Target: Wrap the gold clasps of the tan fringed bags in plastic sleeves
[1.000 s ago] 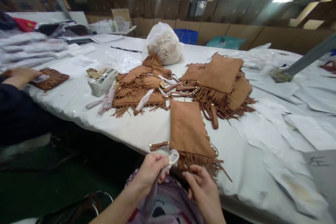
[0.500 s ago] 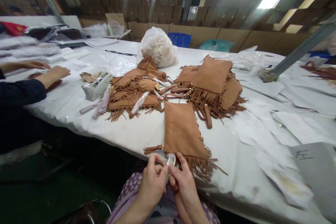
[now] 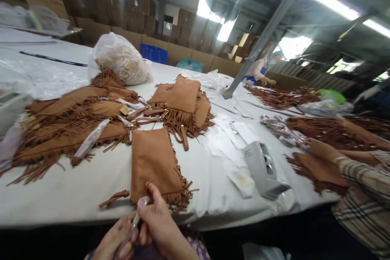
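Note:
A tan suede pouch [image 3: 154, 162] with fringe along its right side and lower edge lies flat at the table's near edge. A fringed zip pull [image 3: 115, 198] sticks out from its lower left corner. Just below the pouch, my left hand [image 3: 117, 237] has its fingers wrapped round a plastic-wrapped strap [image 3: 131, 226]. My right hand [image 3: 161, 221] pinches the strap's upper end between thumb and fingers, its index finger reaching up against the pouch. The strap's lower part is hidden in my left hand.
Fringed pouches [image 3: 76, 109] with wrapped straps lie at left, and more are stacked [image 3: 183, 97] behind. A grey tape dispenser [image 3: 265, 170] stands right, near a co-worker's plaid sleeve [image 3: 359, 170]. A stuffed plastic bag [image 3: 118, 59] and a metal post [image 3: 258, 36] stand farther back.
My view has swung right, bringing the plaid-sleeved co-worker into sight and losing the one at left. My left hand is now lower along the strap; the pouch stays on the table.

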A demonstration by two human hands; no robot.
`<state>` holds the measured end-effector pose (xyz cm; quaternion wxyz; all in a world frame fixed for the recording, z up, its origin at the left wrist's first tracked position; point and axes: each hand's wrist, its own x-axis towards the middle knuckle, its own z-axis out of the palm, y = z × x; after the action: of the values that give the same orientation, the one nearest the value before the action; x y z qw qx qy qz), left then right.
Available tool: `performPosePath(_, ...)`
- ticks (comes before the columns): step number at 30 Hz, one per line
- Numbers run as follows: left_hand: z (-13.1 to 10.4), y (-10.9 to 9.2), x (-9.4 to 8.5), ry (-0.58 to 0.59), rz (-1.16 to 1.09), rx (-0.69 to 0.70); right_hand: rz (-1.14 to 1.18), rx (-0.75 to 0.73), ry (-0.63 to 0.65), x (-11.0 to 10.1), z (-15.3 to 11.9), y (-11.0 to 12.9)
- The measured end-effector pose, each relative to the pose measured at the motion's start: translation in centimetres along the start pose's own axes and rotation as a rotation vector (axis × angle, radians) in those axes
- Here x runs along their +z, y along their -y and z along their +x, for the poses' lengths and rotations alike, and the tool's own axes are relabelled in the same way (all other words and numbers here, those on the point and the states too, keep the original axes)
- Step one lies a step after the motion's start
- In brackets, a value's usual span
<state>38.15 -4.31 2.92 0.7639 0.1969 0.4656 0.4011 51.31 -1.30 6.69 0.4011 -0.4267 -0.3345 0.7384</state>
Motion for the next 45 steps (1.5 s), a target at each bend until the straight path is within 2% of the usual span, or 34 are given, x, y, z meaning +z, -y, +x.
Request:
performPosePath(4,0.1,-0.3,-0.1,0.016,-0.015,0.046,-0.675,-0.278,-0.335,-1.5,-1.9,0.6)
performPosePath(7,0.1,-0.3,0.1,-0.042,0.147,0.071,-0.944,-0.439,-0.465,-2.8,-3.4,1.1)
performPosePath(10,0.0,-0.3,0.2,-0.076,0.220,0.035,-1.043,-0.525,-0.514,-4.6,-4.5,1.2)
performPosePath(14,0.0,-1.2,0.1,-0.154,0.037,-0.008,-1.089,-0.549,-0.662,-8.1,-6.2,1.2)
performPosePath(19,0.2,-3.5,0.8,-0.289,-0.077,-0.086,-1.104,-0.435,-1.005,-13.5,-9.4,2.0)
performPosePath(22,0.7,-4.3,1.4,-0.316,-0.054,-0.099,-1.073,-0.346,-1.146,-15.8,-10.9,2.7)
performPosePath(25,1.4,-4.3,1.3,-0.311,0.024,-0.042,-1.064,-0.309,-1.189,-17.0,-11.7,3.2)
performPosePath(28,2.4,-4.1,0.4,-0.327,0.180,0.057,-1.082,-0.313,-1.218,-17.6,-11.7,3.7)
performPosePath(31,3.1,-4.3,-0.5,-0.414,0.472,0.216,-1.146,-0.346,-1.239,-18.4,-11.6,4.8)
performPosePath(34,3.1,-4.8,-0.9,-0.524,0.799,0.431,-1.254,-0.376,-1.233,-19.9,-11.2,6.8)
performPosePath(36,2.8,-5.2,-0.9,-0.501,0.924,0.586,-1.347,-0.353,-1.224,-21.3,-10.4,8.6)
performPosePath(38,2.7,-5.3,-0.8,-0.416,0.980,0.689,-1.468,-0.277,-1.200,-22.8,-9.0,10.5)
performPosePath(42,2.8,-4.8,0.2,-0.287,1.030,0.700,-1.622,-0.156,-1.111,-25.4,-5.1,13.9)
performPosePath(45,3.2,-4.0,1.6,-0.228,1.020,0.723,-1.689,-0.093,-1.083,-26.8,-2.5,15.3)
